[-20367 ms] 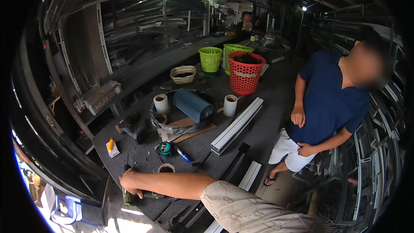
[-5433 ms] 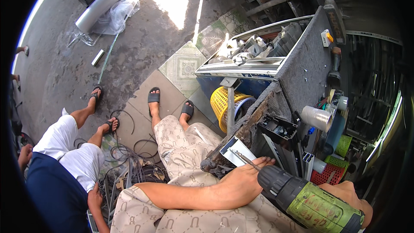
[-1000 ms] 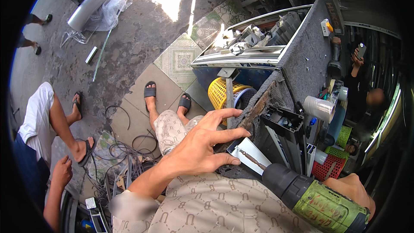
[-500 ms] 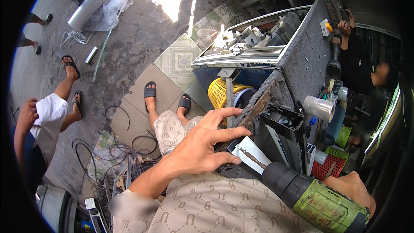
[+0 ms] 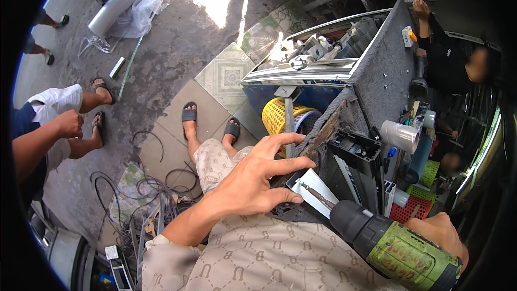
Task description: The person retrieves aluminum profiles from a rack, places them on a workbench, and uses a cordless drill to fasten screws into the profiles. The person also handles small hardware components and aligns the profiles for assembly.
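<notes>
My left hand (image 5: pixel 245 175) holds the end of a white metal profile (image 5: pixel 311 181), thumb on one side and a finger on the other. The forefinger stretches to the worn edge of a carpeted workbench (image 5: pixel 371 73). In my right hand (image 5: pixel 441 233) is a green and black cordless drill (image 5: pixel 404 250), pointing up and to the left. Its long driver bit (image 5: pixel 318 196) reaches over the white face of the profile, with the tip at a small screw or hole near the end. The drill's handle and most of my right fingers are hidden.
Beside the profile stand dark metal profiles (image 5: pixel 355 148). A plastic film roll (image 5: pixel 399 136) and another power drill (image 5: pixel 419 74) lie on the right. A yellow basket (image 5: pixel 274 116) sits under a scrap-filled bin (image 5: pixel 323 48). Black cables (image 5: pixel 148 194) tangle on the floor. Co-workers (image 5: pixel 54 129) are left and right.
My hands, drill and profile hold nearly the same place. The co-worker at the left has stepped inward, an arm now reaching forward. On the right, another person has shifted and raised a hand.
</notes>
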The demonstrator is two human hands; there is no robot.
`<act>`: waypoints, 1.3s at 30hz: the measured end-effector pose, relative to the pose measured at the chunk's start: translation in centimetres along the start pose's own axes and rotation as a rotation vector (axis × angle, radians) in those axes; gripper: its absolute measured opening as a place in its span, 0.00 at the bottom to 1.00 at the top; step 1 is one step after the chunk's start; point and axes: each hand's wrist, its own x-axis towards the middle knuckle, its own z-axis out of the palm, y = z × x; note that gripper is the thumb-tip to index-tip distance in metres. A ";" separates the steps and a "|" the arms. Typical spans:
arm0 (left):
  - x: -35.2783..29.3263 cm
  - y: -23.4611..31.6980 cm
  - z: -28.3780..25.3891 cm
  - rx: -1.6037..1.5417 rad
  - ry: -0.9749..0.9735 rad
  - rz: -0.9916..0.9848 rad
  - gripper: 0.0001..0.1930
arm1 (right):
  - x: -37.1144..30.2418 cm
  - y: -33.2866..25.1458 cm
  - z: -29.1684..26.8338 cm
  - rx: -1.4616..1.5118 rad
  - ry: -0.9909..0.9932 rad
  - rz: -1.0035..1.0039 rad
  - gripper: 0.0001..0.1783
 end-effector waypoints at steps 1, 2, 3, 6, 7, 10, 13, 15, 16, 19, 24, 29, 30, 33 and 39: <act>0.0 0.0 0.0 0.014 -0.004 0.004 0.33 | 0.0 0.0 -0.1 -0.028 -0.010 -0.018 0.13; 0.0 0.0 0.0 0.022 -0.005 0.009 0.33 | 0.0 0.1 -0.1 -0.008 -0.013 -0.022 0.14; 0.0 0.0 -0.1 0.017 -0.009 0.006 0.33 | 0.0 0.1 -0.2 0.007 -0.018 -0.029 0.14; 0.1 0.0 -0.2 0.020 -0.003 0.022 0.33 | -0.3 0.3 0.0 0.098 -0.007 0.019 0.16; 0.1 -0.1 -0.3 0.030 -0.002 0.040 0.33 | -0.4 0.4 0.1 0.134 0.003 0.049 0.17; 0.1 -0.1 -0.3 0.052 -0.012 0.052 0.32 | -0.6 1.7 1.0 -0.080 0.192 -0.125 0.23; 0.0 0.0 -0.3 0.064 -0.020 0.041 0.32 | -1.0 3.4 1.8 -0.155 0.171 -0.097 0.29; 0.0 0.2 -0.3 0.073 -0.026 0.038 0.32 | -1.2 4.4 2.2 -0.145 0.200 -0.111 0.32; 0.1 0.3 -0.3 0.083 -0.028 0.039 0.32 | -1.4 4.7 2.4 -0.143 0.221 -0.144 0.31; -0.1 0.8 -0.3 0.111 -0.039 0.000 0.32 | -1.6 5.2 3.3 -0.134 0.258 -0.179 0.28; -0.4 1.3 -0.1 0.132 -0.052 -0.061 0.32 | -1.5 5.4 3.3 -0.153 0.224 -0.257 0.23; -0.3 1.8 -0.1 0.146 -0.060 -0.062 0.33 | -1.5 4.8 3.7 0.023 0.279 -0.424 0.21; -0.3 2.0 0.0 0.165 -0.056 -0.065 0.33 | -1.6 4.6 3.9 0.144 0.297 -0.425 0.20; -0.5 2.9 0.2 0.238 -0.005 0.010 0.33 | -2.2 4.5 4.3 0.247 0.309 -0.449 0.21; -0.9 4.7 1.0 0.419 0.081 0.088 0.20 | -3.9 5.1 5.7 0.154 0.446 -0.450 0.21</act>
